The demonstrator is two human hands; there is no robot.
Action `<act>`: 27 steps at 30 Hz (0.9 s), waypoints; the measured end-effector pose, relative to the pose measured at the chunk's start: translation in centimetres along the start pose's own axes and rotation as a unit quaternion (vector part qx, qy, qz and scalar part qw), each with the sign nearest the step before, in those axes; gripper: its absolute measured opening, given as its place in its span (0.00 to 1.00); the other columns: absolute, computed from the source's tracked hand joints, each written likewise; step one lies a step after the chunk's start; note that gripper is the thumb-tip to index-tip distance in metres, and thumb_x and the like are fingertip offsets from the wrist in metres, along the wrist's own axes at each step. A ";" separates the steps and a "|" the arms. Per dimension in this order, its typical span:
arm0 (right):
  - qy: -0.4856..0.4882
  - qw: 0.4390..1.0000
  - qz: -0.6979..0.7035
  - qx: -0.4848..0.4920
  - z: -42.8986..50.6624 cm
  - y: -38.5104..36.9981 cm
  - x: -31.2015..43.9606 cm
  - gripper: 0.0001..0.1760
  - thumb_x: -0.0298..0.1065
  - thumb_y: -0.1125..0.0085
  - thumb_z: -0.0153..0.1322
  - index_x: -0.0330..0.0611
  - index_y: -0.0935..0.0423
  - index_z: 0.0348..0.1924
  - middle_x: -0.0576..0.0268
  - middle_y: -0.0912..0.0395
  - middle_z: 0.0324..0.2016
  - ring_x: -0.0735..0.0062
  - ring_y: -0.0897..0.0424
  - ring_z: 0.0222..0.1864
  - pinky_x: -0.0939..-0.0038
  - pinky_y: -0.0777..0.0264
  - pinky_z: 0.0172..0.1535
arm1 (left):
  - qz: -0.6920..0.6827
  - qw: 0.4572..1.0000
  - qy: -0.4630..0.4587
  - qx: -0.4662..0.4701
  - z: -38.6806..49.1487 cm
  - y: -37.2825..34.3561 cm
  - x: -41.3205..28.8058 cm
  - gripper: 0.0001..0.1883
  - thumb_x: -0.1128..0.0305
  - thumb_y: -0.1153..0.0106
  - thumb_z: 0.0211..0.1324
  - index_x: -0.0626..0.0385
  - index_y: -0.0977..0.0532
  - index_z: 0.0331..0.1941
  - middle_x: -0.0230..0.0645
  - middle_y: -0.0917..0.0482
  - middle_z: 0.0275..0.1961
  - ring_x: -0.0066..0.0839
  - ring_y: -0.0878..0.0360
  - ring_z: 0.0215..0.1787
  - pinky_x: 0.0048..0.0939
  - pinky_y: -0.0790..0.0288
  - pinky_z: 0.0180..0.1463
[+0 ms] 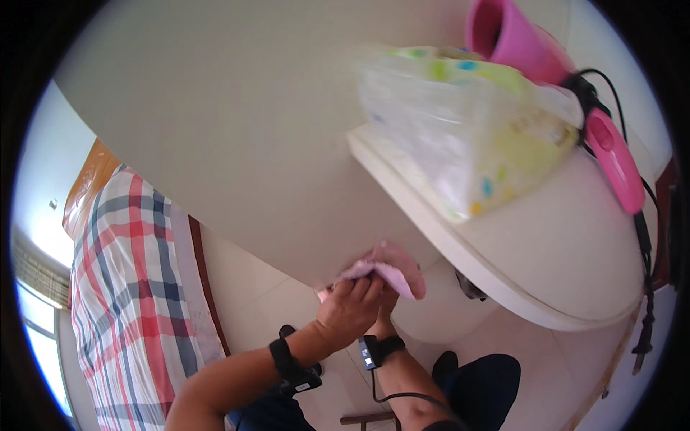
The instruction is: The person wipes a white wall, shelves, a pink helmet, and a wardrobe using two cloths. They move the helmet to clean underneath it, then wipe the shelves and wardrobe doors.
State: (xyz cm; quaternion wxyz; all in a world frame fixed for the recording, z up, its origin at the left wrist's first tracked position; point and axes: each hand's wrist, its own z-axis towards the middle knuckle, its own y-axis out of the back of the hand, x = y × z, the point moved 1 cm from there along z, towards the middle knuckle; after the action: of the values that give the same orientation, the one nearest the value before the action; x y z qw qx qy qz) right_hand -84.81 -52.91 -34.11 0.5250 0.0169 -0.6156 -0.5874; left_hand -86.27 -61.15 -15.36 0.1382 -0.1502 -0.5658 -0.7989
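A pink cloth (401,269) is bunched at the edge of a large pale panel (242,151), below the rounded white shelf. My left hand (347,310) grips the cloth with bent fingers, its knuckles towards the camera. Close beside and partly behind it, my right hand (387,304) is at the underside of the cloth; its fingers are mostly hidden, so its hold cannot be told. Both wrists wear black straps with small devices, and a cable runs from the right one.
On the rounded white shelf (539,258) lie a clear plastic bag with coloured dots (485,140), a pink hair dryer (517,48) and its black cord. A bed with a checked cover (129,269) stands at left. Part of a wooden stool (369,418) shows below.
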 end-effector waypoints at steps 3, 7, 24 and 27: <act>-0.020 0.850 0.526 0.010 -1.3 0.0 1.7 0.25 0.52 0.50 0.85 0.39 0.26 0.62 0.49 0.21 0.57 0.55 0.20 0.61 0.55 0.24 0.67 | -0.103 0.989 0.059 -0.083 -4.1 -1.8 -0.6 0.14 0.65 0.37 0.55 0.51 0.13 0.45 0.39 0.18 0.57 0.40 0.19 0.62 0.44 0.25 0.59; 0.017 0.842 0.537 -0.048 -1.6 4.6 6.6 0.25 0.51 0.56 0.87 0.35 0.24 0.53 0.47 0.22 0.50 0.51 0.21 0.58 0.55 0.26 0.65 | -0.266 0.929 0.207 -0.153 -8.5 0.4 1.1 0.17 0.72 0.33 0.53 0.50 0.13 0.49 0.38 0.15 0.58 0.42 0.15 0.58 0.42 0.21 0.56; 0.537 0.773 -0.225 -0.253 7.0 26.3 22.5 0.22 0.32 0.45 0.79 0.45 0.15 0.64 0.56 0.25 0.74 0.32 0.49 0.83 0.31 0.62 0.82 | -0.434 0.636 0.370 -0.519 -0.8 4.1 9.5 0.19 0.66 0.43 0.76 0.60 0.20 0.65 0.50 0.20 0.61 0.47 0.20 0.62 0.44 0.27 0.64; 0.535 0.778 -0.272 -0.185 4.7 22.7 17.6 0.21 0.40 0.43 0.79 0.52 0.12 0.62 0.68 0.25 0.74 0.39 0.44 0.81 0.31 0.65 0.82 | -0.423 0.637 0.466 -0.446 -2.7 -1.2 3.5 0.19 0.66 0.44 0.75 0.60 0.20 0.63 0.51 0.20 0.65 0.52 0.22 0.66 0.48 0.30 0.68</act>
State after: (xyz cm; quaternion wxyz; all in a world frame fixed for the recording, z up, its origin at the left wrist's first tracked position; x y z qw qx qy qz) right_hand -82.29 -53.86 -5.10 0.5809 0.3977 -0.0850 -0.7051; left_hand -90.20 -63.51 -15.88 -0.0532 0.4545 -0.0033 -0.8891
